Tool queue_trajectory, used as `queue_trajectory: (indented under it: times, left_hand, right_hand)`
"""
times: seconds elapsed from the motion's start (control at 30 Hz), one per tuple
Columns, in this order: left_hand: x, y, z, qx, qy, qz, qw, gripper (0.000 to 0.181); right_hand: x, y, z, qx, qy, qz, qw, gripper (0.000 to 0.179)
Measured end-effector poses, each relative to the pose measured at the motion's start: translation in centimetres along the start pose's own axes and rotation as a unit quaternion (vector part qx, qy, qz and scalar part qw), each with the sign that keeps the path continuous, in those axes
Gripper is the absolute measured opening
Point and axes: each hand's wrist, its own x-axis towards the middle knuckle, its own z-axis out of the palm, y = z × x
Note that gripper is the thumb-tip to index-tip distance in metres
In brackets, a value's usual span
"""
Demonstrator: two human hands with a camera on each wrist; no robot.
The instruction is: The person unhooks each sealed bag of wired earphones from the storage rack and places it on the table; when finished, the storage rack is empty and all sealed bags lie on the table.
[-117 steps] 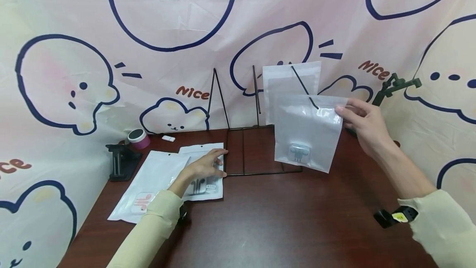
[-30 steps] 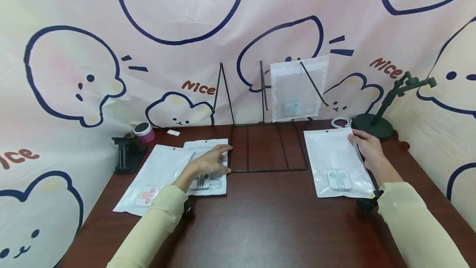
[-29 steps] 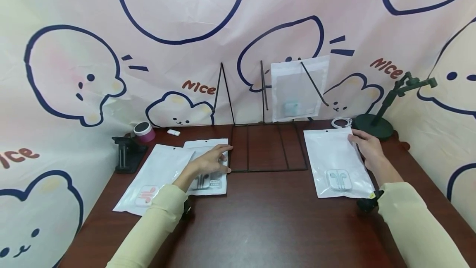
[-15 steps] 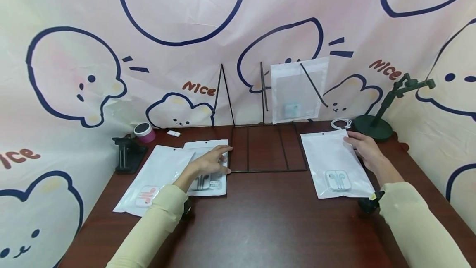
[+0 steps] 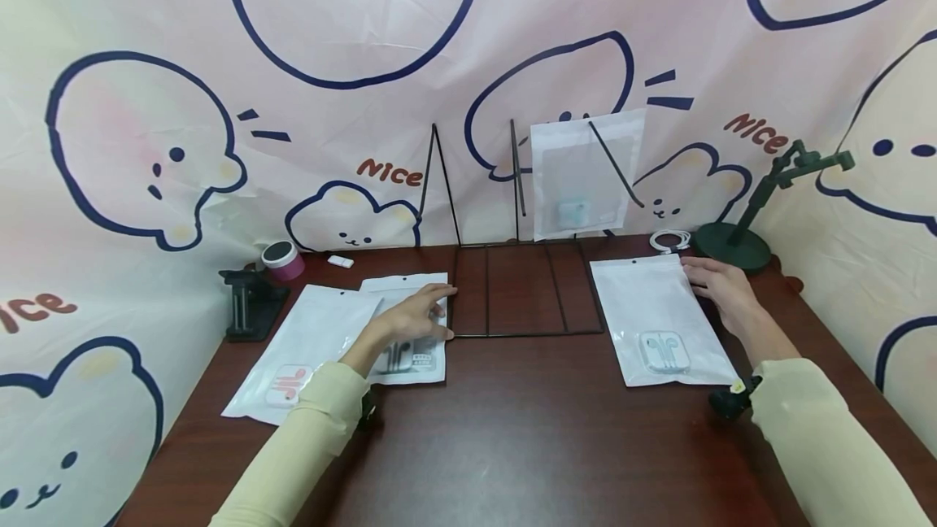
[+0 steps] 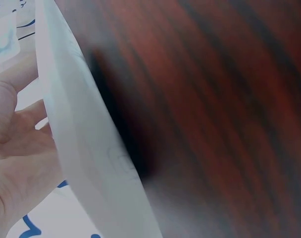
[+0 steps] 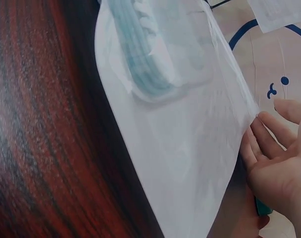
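Observation:
A white zip pouch with cased earphones (image 5: 637,299) lies flat on the table's right side. My right hand (image 5: 721,291) is at its upper right edge, fingers fairly straight; in the right wrist view the fingertips are right at the pouch's corner and the thumb stands apart. My left hand (image 5: 410,320) lies over a pouch with dark earphones (image 5: 398,360), its thumb and index fingertips at the left bar of a black wire rack (image 5: 486,299). Another pouch (image 5: 586,173) hangs on the rack's right hook. Left of the hand lies a pouch with pink earphones (image 5: 329,320).
A green stand (image 5: 735,249) and a coiled white cable (image 5: 669,241) are behind the right pouch. At the back left are a black stand (image 5: 249,307), a pink-and-white jar (image 5: 282,261) and a small white piece (image 5: 341,262). A printed cloth hangs behind the table.
The right hand earlier held the earphone pouch up at the rack's hook; the pouch now lies on the table. The fingers have since shifted slightly off its edge. The left hand stays put.

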Motion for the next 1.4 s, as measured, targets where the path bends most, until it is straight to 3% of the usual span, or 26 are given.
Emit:
queue_trajectory:
  times: [0.2, 0.4, 0.67, 0.9, 1.23, 1.4]
  left_hand:
    - [-0.1, -0.1, 0.0, 0.002, -0.001, 0.001, 1.0000, 0.089]
    - [-0.1, 0.0, 0.0, 0.005, 0.001, 0.007, 1.0000, 0.089]
    - [0.0, -0.1, 0.1, 0.000, 0.001, 0.003, 1.0000, 0.089]
    - [0.1, 0.0, 0.1, 0.000, 0.003, 0.000, 1.0000, 0.089]
    - [-0.1, -0.1, 0.1, 0.003, 0.004, 0.003, 1.0000, 0.088]
    - [-0.2, -0.1, 0.1, 0.005, 0.004, 0.006, 1.0000, 0.089]
  right_hand:
    - [-0.3, 0.0, -0.7, -0.005, 0.015, -0.012, 0.9998, 0.062]
    - [-0.7, -0.1, -1.6, 0.048, 0.013, -0.026, 0.9984, 0.067]
    - [-1.1, -0.9, -1.8, 0.052, -0.033, -0.109, 0.9922, 0.067]
    - [-1.2, -3.6, -1.0, 0.053, -0.053, -0.123, 0.9896, 0.066]
    - [-1.1, -9.3, 0.0, 0.042, -0.061, -0.154, 0.9853, 0.066]
    - [-0.5, -11.5, 0.2, 0.081, -0.053, -0.174, 0.9800, 0.068]
